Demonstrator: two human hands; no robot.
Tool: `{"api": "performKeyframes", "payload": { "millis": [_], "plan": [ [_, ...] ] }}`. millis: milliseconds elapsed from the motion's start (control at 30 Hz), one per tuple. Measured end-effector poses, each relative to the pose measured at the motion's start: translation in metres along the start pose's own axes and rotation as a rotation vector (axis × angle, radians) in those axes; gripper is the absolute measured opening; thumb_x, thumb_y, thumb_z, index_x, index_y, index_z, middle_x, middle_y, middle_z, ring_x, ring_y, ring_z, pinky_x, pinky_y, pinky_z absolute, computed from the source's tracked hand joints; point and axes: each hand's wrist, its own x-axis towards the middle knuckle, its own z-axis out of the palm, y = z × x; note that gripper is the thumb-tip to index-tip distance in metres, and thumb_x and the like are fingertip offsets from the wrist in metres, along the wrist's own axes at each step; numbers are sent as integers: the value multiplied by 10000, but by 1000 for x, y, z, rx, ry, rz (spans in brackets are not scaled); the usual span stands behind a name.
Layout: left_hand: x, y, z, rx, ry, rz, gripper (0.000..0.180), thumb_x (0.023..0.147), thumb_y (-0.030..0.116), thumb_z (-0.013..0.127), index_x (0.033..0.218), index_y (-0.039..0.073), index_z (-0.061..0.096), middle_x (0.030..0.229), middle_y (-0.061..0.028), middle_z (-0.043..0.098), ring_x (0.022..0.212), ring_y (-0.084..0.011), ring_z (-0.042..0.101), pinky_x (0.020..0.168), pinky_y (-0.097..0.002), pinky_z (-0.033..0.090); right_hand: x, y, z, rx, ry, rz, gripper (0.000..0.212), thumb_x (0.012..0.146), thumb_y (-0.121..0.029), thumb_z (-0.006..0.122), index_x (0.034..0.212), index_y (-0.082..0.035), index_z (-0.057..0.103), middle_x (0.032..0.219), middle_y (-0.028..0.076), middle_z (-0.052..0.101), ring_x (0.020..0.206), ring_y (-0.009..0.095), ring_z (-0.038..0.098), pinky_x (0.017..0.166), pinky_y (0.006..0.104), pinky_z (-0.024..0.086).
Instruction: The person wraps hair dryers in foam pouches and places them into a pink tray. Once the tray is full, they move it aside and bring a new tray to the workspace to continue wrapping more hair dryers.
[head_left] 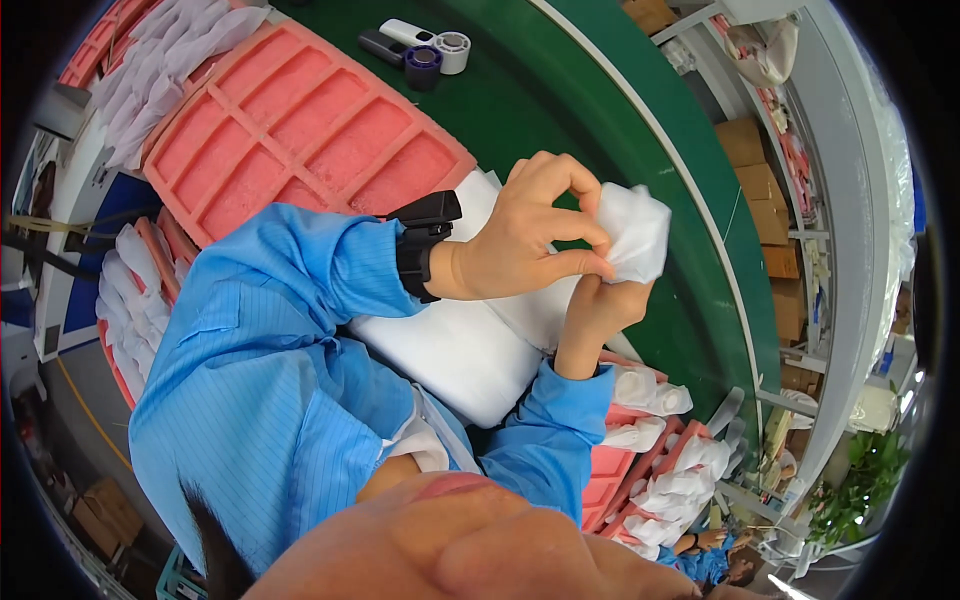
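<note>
- A factory or workshop, by the look of it a packing or assembly area.
- A long green work surface (520,95) with a pale edge strip, bearing small handheld fans (453,55).
- Pink foam trays (265,142) divided into compartments, and rows of white-wrapped pieces (165,60).
- Blue work jackets on the wearer (250,390) and on another person (710,565).
- Shelving with cardboard boxes (765,205); a yellow floor line (92,410).
- The far left, bent and dim, possibly holds more workstations.
</note>
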Motion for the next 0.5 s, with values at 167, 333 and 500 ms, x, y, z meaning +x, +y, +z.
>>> {"api": "performKeyframes", "payload": {
  "millis": [167,333,500],
  "plan": [
    [13,-9,3,-52,4,-186,142,719,153,762,760,82,647,989,-62,514,923,-174,498,787,-303,403,3,8,-4,228,-82,75,281,799,-82,665,1033,43,569,911,105,633,732,209,638,644,301,506],
    [62,-9,-28,-777,5,-808,250,820,265,697,924,46,637,989,-56,564,860,-157,533,713,-265,428,10,-16,-31,974,-648,565,286,822,-139,659,1008,42,540,847,99,601,623,162,569,559,267,441],
    [24,11,-11,-769,87,-640,386,870,185,656,1184,40,485,1082,-33,539,962,-101,517,778,-262,447,3,-30,-36,1054,-550,496,373,833,-198,645,1074,46,499,859,114,587,669,158,561,584,260,431]
  ]
}}
